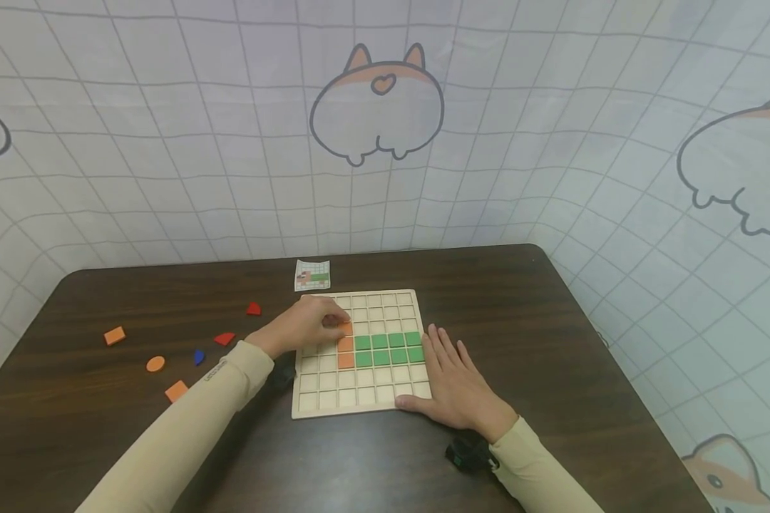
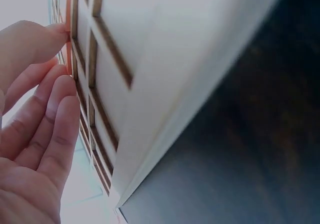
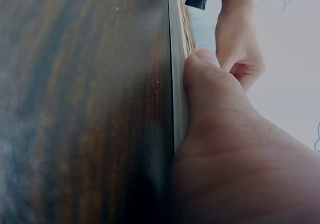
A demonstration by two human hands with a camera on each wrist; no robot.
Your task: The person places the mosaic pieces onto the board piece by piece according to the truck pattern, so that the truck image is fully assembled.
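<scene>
Now the left hand (image 1: 304, 325) is right at the far end of the orange column (image 1: 346, 344)!
That column lies on the board (image 1: 328, 400), long axis running away from the person; its near fingers curl there, but pinching or merely touching, I can't tell. The right hand (image 1: 454, 381), beyond the green tiles (image 1: 381, 358), lies flat, fingers straight, at the board's right edge. Head view shows those greens; only the left wrist view catches the left thumb (image 2: 35, 41) and fingertips from the palm side.
</scene>
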